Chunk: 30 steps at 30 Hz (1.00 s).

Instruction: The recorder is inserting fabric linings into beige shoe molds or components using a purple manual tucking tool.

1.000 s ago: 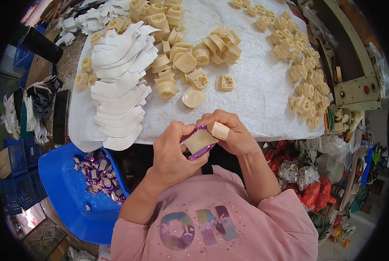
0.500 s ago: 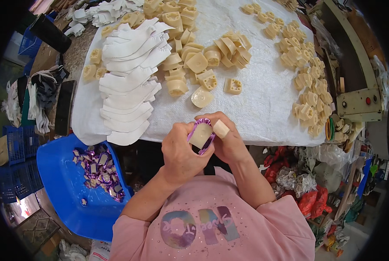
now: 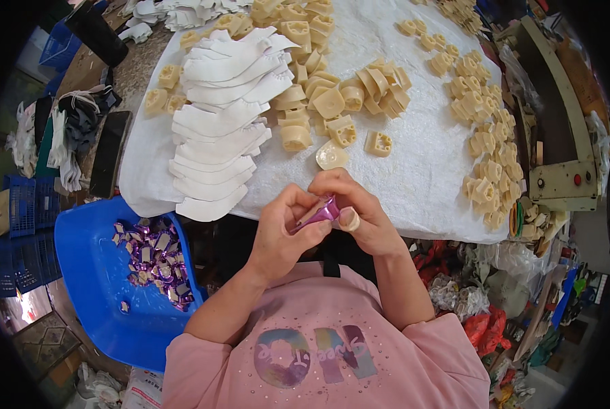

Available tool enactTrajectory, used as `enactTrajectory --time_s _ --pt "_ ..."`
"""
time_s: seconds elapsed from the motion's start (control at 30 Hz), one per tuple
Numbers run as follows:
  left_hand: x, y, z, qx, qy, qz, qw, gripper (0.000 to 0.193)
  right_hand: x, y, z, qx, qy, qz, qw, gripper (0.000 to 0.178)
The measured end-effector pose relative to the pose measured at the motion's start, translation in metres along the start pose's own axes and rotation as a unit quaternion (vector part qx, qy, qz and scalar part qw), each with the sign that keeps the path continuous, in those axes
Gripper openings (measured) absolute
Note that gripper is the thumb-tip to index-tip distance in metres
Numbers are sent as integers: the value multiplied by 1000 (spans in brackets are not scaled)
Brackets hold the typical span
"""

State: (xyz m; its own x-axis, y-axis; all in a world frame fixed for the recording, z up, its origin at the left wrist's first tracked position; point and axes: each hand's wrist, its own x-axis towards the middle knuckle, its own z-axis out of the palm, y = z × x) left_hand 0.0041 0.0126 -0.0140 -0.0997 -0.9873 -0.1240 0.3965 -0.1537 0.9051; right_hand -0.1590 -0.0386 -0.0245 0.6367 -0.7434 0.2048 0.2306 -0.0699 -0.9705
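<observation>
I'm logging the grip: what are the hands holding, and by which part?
A shiny purple piece: the left hand grips its edges; the right hand is at its right end, grip unclear.

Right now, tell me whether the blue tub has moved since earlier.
No: the blue tub stays by the near left corner of the white sheet; only the view shifted.

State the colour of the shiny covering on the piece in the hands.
The shiny covering is purple; it shows best in the head view.
</observation>
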Motion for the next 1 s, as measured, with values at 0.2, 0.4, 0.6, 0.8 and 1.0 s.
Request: enactTrajectory --time_s 0.2,0.4,0.6,0.8,1.0 --pt "-3 11 -15 252 -40 44 966 24 7 -9 14 -172 56 25 983 24" --pt "-17 5 -25 150 57 161 974 20 23 -17 32 -409 33 -81 908 20" --pt "-47 9 -79 283 188 148 929 7 65 -11 44 -358 35 -92 928 20" --pt "-102 -4 -167 444 507 116 729 17 104 -4 30 -579 97 -173 791 34" --pt "-133 1 -189 629 534 79 559 31 123 -9 40 -602 76 -172 776 32"
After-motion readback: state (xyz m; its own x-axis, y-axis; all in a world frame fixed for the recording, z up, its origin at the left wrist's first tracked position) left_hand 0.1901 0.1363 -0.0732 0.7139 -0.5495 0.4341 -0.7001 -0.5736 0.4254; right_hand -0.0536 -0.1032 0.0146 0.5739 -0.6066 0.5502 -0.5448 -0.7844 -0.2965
